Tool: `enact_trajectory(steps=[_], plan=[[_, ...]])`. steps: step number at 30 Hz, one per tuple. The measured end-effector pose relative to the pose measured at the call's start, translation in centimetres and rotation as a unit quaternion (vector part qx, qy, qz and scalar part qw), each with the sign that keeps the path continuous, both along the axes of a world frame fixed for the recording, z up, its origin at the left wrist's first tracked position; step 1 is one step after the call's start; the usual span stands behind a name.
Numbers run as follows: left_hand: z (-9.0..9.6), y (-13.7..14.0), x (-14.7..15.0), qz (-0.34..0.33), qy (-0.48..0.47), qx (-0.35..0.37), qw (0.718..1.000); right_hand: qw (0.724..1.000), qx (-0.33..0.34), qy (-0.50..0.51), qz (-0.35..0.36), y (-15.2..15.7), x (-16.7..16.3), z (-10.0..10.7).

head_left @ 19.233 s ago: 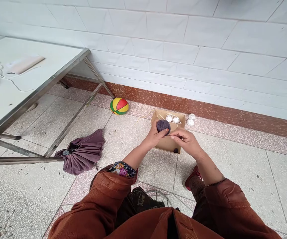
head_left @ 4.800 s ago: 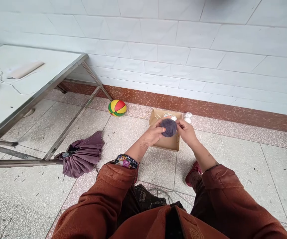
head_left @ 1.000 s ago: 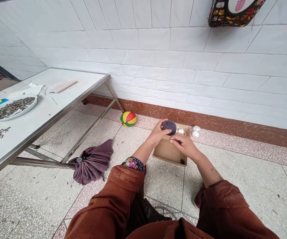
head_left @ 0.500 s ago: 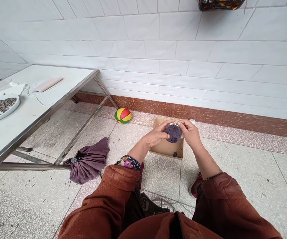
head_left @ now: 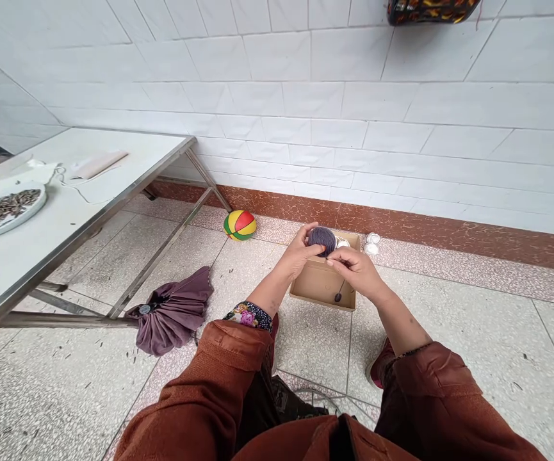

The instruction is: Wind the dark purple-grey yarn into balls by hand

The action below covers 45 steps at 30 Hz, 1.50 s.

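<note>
A ball of dark purple-grey yarn rests in my left hand, whose fingers wrap around its left side and underside. Just below the ball's right side, the thumb and fingertips of my right hand are pinched on a dark yarn strand. Under both hands lies a shallow brown cardboard box. A small dark clump sits inside it, with a thin dark strand leading up toward my right hand. Something white shows behind my fingers at the box's far end, partly hidden.
White yarn balls lie right of the box by the wall. A colourful ball and a folded purple umbrella are on the floor to the left. The metal-edged table holds a plate of seeds.
The yarn ball has moved up and left in my left hand and turned. My right hand has shifted down and left, from the ball's top to its lower right, uncovering the white balls.
</note>
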<state>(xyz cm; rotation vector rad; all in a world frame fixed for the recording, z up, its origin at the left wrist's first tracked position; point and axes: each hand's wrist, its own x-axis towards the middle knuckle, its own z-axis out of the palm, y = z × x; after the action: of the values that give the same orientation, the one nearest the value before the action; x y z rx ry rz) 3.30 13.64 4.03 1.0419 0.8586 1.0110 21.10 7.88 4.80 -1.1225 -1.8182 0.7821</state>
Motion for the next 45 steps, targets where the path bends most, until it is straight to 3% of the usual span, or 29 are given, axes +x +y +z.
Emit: enact_trajectory(steps=[2,5,9,11,14,17,21,23,26,30,34,37,40,45], plan=[[0.0,-0.3,0.0,-0.023,0.049,0.024,0.998,1.0,0.003,0.019,-0.022,0.0,0.1,0.4],[0.1,-0.8,-0.1,-0.109,0.077,0.042,0.99,0.996,0.02,0.039,-0.072,0.2,0.4,0.5],[0.1,-1.3,-0.3,-0.236,0.023,0.037,0.971,0.988,0.025,0.059,-0.141,0.8,0.9,-0.3],[0.3,-1.6,-0.4,-0.264,-0.028,0.035,0.963,0.981,-0.002,0.077,-0.176,1.2,1.1,-1.1],[0.6,-1.7,-0.5,-0.248,-0.102,0.023,0.963,0.979,-0.056,0.072,-0.181,1.6,1.3,-2.5],[0.3,-1.1,-0.2,-0.178,-0.142,0.004,0.974,0.985,-0.078,0.011,-0.154,1.6,1.2,-3.2],[-1.0,0.6,0.3,-0.059,-0.101,0.001,0.993,0.996,-0.062,-0.018,-0.069,0.8,0.6,-2.4],[-1.6,1.2,0.3,-0.031,-0.05,0.02,0.998,0.998,-0.057,-0.001,-0.023,0.5,0.4,-1.5],[-2.0,1.5,0.2,-0.043,0.04,0.071,0.996,0.997,-0.063,0.033,0.006,0.4,0.3,-0.5],[-2.4,1.1,-0.1,-0.117,0.117,0.107,0.98,0.995,-0.045,0.076,-0.039,0.9,0.5,-0.3],[-2.9,0.5,-0.1,-0.219,0.081,0.092,0.968,0.99,-0.023,0.078,-0.118,1.7,0.9,-1.0],[-2.6,0.1,-0.1,-0.259,0.001,0.073,0.963,0.979,-0.052,0.098,-0.171,2.3,1.2,-2.1],[-1.8,-0.1,-0.2,-0.243,-0.066,0.037,0.967,0.968,-0.103,0.113,-0.2,2.8,1.3,-3.2],[-1.1,0.6,0.1,-0.127,-0.102,-0.009,0.987,0.974,-0.125,0.039,-0.183,2.4,0.7,-3.9]])
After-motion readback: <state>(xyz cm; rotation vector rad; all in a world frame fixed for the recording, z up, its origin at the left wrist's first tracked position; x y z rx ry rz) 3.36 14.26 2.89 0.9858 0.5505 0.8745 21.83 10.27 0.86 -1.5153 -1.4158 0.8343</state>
